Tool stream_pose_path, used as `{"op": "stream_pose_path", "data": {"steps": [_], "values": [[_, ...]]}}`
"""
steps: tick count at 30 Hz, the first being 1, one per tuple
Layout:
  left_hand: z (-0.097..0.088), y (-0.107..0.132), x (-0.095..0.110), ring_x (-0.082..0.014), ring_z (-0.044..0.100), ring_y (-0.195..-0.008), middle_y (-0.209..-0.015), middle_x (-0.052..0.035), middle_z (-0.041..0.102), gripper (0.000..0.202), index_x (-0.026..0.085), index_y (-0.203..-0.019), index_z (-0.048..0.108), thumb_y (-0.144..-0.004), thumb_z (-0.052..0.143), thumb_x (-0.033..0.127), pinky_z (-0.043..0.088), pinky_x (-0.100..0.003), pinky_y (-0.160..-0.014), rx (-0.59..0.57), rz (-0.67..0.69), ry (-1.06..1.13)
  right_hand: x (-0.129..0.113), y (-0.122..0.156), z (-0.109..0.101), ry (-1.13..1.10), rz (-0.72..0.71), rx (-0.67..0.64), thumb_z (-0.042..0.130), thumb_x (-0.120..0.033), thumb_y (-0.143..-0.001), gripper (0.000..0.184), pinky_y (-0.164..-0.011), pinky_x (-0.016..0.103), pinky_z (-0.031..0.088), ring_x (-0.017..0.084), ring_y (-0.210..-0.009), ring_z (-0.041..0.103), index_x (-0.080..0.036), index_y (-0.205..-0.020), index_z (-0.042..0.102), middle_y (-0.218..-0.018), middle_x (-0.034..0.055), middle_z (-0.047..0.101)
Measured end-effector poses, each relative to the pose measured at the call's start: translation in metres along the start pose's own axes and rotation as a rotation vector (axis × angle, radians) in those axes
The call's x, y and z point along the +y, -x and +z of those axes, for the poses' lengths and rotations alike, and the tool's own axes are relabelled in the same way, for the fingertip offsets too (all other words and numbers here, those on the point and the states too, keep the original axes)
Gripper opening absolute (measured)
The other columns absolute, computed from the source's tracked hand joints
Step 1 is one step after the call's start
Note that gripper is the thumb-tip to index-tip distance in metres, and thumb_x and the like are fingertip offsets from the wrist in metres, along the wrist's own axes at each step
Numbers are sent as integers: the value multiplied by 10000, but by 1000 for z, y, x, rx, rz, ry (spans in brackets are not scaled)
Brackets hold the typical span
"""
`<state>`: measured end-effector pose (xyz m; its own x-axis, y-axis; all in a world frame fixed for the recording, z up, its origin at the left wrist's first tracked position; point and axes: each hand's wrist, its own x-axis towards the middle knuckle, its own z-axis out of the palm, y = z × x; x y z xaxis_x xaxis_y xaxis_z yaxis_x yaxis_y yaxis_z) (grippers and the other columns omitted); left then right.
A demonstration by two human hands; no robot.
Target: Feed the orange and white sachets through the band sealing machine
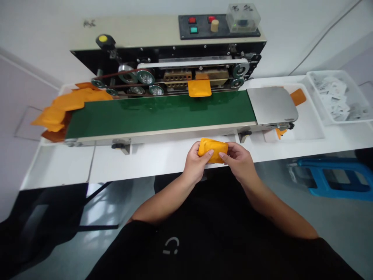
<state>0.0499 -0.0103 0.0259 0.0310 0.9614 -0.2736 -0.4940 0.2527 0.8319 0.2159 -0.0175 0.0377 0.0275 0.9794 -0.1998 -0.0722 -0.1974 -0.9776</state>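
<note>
**Orange pouch clamped between both hands at the band sealer**

On my feed, far left, a heap of glossy orange pouches (62, 111) spills off the end of a green conveyor belt (160, 112), its smooth, matte surface running across a white table (151, 157). Behind the belt stands a band sealer (175, 50), with exposed metal pulleys, dark drive belts and brass-coloured blocks. A flat orange pouch (199, 88) sits against it, at the belt's back edge.

At centre, the left hand (194, 163) and right hand (237, 161) hold a plump, pillowy orange pouch (213, 150) over the table's front edge, just in front of the belt. Both thumbs press on top, with the fingers together and clamped around it.

To the right, a rounded brushed-steel plate (272, 105) caps the belt, and an orange tab (297, 96) shows beyond it. Farther right, a translucent plastic tray (326, 72) holds small white sachets (333, 99). Below, a blue plastic stool (329, 177) stands on the grey floor (344, 233).
</note>
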Motion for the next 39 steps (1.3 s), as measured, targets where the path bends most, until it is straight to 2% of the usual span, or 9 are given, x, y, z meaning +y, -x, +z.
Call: {"op": "stream_pose_path", "data": {"steps": [9,13,17,19,22,26,33,36,39], "values": [[-2,6,6,-227,770,-987,-1122,-44,729,646,220,-1174,632,-728,988,521,694,-314,-734,13,-110,5,-3,-5,-3,-111,-14,158,900,-375,-786,310,-525,211,475,138,-726,648,-224,-961,693,-885,17,739],[-3,5,7,-218,775,-976,-1122,-48,740,656,214,-1173,626,-728,988,530,702,-309,-734,20,-109,2,-9,-6,-3,-199,34,181,895,-376,-779,389,-512,200,470,119,-681,623,-256,-1066,662,-913,-3,747],[-3,4,7,-210,776,-942,-1106,-44,741,649,213,-1160,616,-729,988,526,701,-309,-716,21,-114,7,-13,-6,-5,-255,97,157,927,-363,-757,608,-492,201,492,123,-705,635,-343,-1302,658,-1048,-10,734],[-3,4,7,-210,775,-935,-1096,-41,741,647,213,-1158,615,-729,987,522,700,-309,-711,20,-114,8,-15,-6,-7,-271,134,132,949,-372,-742,688,-542,234,567,146,-785,678,-381,-1366,658,-1167,3,720],[-5,4,6,-225,777,-956,-1102,-49,746,636,211,-1154,617,-733,985,513,699,-310,-703,19,-113,6,-17,-6,-12,-306,162,110,981,-414,-720,601,-695,335,674,192,-937,727,-365,-1250,700,-1273,5,695],[-10,4,4,-221,774,-951,-1105,-51,745,626,209,-1157,621,-738,982,503,691,-303,-686,30,-124,-8,-21,-3,-19,-298,150,135,972,-510,-753,453,-784,380,678,194,-933,724,-282,-1011,676,-1068,0,724],[-18,5,1,-205,766,-905,-1077,-39,751,602,218,-1133,625,-736,982,498,658,-280,-649,53,-134,-33,-33,4,-34,-171,16,124,960,-495,-787,357,-860,362,616,178,-845,681,-272,-915,712,-903,7,713],[-20,5,1,-201,765,-896,-1075,-33,748,605,217,-1140,624,-738,979,498,659,-284,-653,54,-149,-39,-40,3,-41,-179,47,86,959,-472,-777,367,-779,371,621,202,-825,694,-308,-1019,737,-921,10,727],[-22,6,0,-198,760,-892,-1061,-32,743,600,210,-1137,625,-742,975,496,661,-282,-652,65,-158,-44,-49,-1,-47,-217,127,60,986,-382,-722,618,-777,360,637,215,-927,732,-373,-1289,740,-1067,13,755]]}}
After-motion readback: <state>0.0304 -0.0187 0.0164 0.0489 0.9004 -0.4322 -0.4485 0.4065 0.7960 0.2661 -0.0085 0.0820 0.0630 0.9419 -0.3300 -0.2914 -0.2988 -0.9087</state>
